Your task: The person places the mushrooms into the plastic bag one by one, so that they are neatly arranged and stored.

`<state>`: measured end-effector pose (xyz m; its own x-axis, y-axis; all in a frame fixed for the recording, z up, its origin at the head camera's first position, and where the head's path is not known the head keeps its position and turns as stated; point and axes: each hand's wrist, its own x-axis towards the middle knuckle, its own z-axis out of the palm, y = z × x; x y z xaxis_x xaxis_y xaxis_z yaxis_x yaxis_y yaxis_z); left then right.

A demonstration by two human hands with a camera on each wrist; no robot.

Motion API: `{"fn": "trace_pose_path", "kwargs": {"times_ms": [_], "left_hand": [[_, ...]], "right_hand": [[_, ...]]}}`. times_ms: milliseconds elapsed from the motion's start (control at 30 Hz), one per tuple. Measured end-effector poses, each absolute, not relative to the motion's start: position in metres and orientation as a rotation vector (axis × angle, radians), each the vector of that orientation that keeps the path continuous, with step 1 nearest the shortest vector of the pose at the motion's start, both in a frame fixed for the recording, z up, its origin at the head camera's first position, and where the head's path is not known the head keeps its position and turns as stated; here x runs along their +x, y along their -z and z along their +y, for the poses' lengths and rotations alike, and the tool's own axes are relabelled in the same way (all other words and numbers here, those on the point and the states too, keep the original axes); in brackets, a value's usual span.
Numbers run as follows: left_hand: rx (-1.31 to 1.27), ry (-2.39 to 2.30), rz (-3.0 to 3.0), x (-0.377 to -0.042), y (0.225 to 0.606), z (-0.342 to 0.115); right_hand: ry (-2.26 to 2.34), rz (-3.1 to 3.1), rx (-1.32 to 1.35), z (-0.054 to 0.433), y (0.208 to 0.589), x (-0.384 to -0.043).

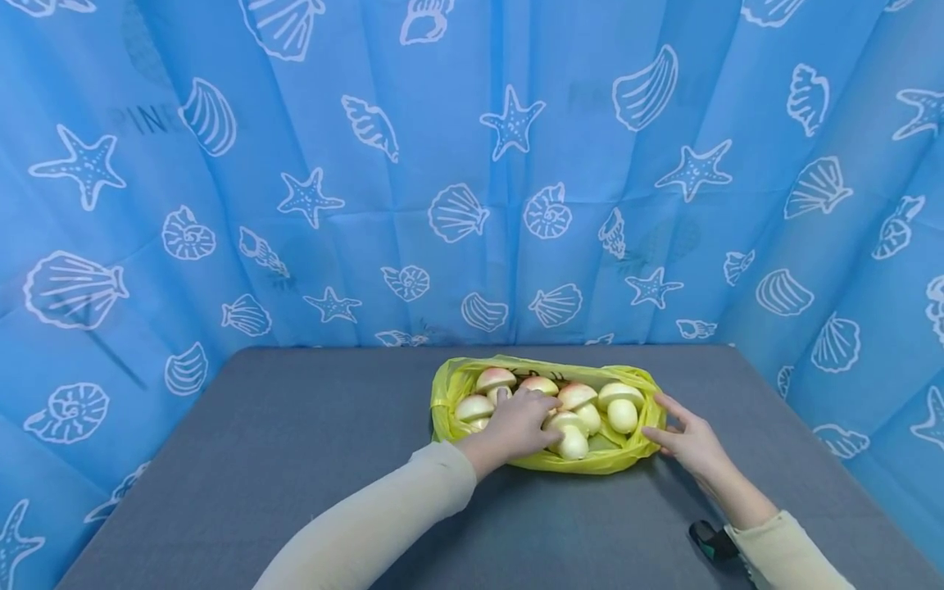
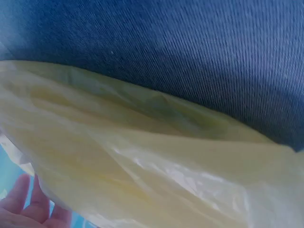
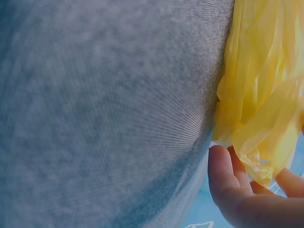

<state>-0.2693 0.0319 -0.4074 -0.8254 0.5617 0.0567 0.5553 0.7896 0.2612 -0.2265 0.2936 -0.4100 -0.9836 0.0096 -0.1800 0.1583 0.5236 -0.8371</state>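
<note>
A yellow plastic bag (image 1: 590, 467) lies with its mouth rolled wide, and several pale mushrooms (image 1: 622, 416), some with pinkish caps, sit inside. My left hand (image 1: 519, 422) reaches in over the mushrooms near the middle. Its palm and fingers cover some of them, so whether it grips one is hidden. Filling much of the left wrist view is the bag's side (image 2: 142, 156), with the left fingers (image 2: 40, 204) bent at the lower left. At the bag's right end, my right hand (image 1: 689, 442) touches the plastic, thumb and fingers (image 3: 221, 166) apart around a crumpled corner.
The bag rests on a grey cloth-covered table (image 1: 332, 410). Behind and beside the table hangs a blue curtain (image 1: 457, 147) printed with white shells and starfish. A dark strap (image 1: 711, 541) is on the right wrist.
</note>
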Motion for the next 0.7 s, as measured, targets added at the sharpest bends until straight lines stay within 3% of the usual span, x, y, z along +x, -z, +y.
{"fn": "trace_pose_path", "kwargs": {"times_ms": [700], "left_hand": [[0.797,-0.264,3.025,-0.260,0.412,0.050]], "right_hand": [[1.439,2.625,0.133,0.293,0.412,-0.228]]}}
